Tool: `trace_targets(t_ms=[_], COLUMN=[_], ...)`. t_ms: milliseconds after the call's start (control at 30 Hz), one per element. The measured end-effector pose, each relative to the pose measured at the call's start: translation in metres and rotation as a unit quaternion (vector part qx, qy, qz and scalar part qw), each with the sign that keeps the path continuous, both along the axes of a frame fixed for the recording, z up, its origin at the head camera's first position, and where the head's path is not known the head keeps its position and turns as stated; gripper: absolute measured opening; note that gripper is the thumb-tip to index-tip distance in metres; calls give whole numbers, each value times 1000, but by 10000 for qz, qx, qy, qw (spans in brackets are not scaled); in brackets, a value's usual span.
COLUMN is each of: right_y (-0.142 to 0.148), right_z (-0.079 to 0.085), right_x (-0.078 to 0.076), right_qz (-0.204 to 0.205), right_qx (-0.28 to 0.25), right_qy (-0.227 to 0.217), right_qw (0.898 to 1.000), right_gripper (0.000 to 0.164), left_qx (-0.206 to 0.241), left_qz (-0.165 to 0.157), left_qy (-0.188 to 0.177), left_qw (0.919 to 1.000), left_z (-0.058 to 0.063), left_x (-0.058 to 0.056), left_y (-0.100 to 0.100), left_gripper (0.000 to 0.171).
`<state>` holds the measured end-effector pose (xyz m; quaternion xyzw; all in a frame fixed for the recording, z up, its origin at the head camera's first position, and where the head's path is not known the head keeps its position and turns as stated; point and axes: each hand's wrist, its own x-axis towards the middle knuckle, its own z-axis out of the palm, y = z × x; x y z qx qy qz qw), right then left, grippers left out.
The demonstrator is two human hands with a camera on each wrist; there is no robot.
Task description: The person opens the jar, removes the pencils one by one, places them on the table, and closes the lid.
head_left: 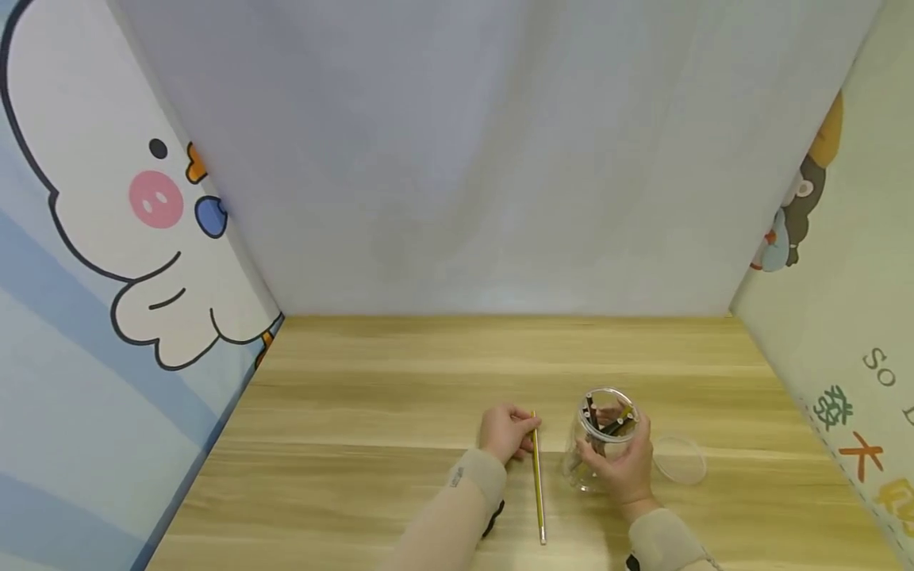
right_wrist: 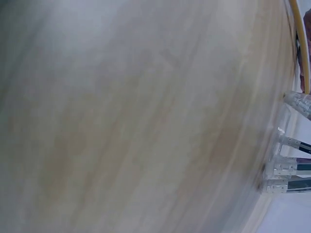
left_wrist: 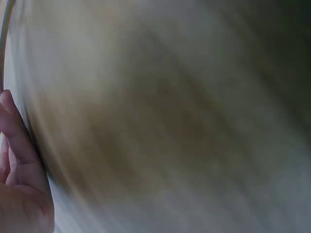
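Our L hand (head_left: 504,434) pinches the pencil (head_left: 539,488) nr its far end, R hand (head_left: 628,468) gripping the jar (head_left: 578,468) to the right, prob. to steady it.

- A small enclosed booth; home or office, unclear
- Plain pale sheet (head_left: 428,174) across the upper middle
- Cartoon-printed panel (head_left: 78,381) at left, lettered panel (head_left: 807,333) at right
- Wood-grain desk (head_left: 371,381) along the bottom

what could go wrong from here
The open jar could tip if the right hand slips, perhaps spilling its pens. The left hand pinches the yellow pencil near one end, so it might swing or drop. The clear lid lies close to the right hand and could get knocked.
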<state>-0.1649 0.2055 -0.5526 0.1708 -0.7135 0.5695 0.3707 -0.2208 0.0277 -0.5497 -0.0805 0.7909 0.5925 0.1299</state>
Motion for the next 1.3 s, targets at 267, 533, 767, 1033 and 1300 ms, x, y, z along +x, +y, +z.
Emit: trace_targets(t_ms=[267, 533, 767, 1033, 1300], right_y=[-3, -4, -6, -2, 1], right_z=[1, 0, 9, 4, 0], right_x=[5, 7, 8, 6, 3], right_qz=[-167, -77, -168, -88, -46], right_qx=[55, 22, 13, -73, -108], right_qy=[54, -147, -53, -168, -113], right_qw=[9998, 9999, 9998, 9998, 9999], right_gripper=[76, 79, 77, 79, 81], left_qx=[-285, -266, -418, -609, -730], left_qz=[-114, -162, -117, -65, -7], left_qy=[-128, -274, -136, -224, -258], left_qw=[9994, 9991, 9990, 9979, 9970], left_z=[-6, -5, -2, 0, -1], left_x=[3, 5, 4, 3, -2], left_y=[-2, -6, -3, 2, 5], left_gripper=[14, 16, 16, 17, 18])
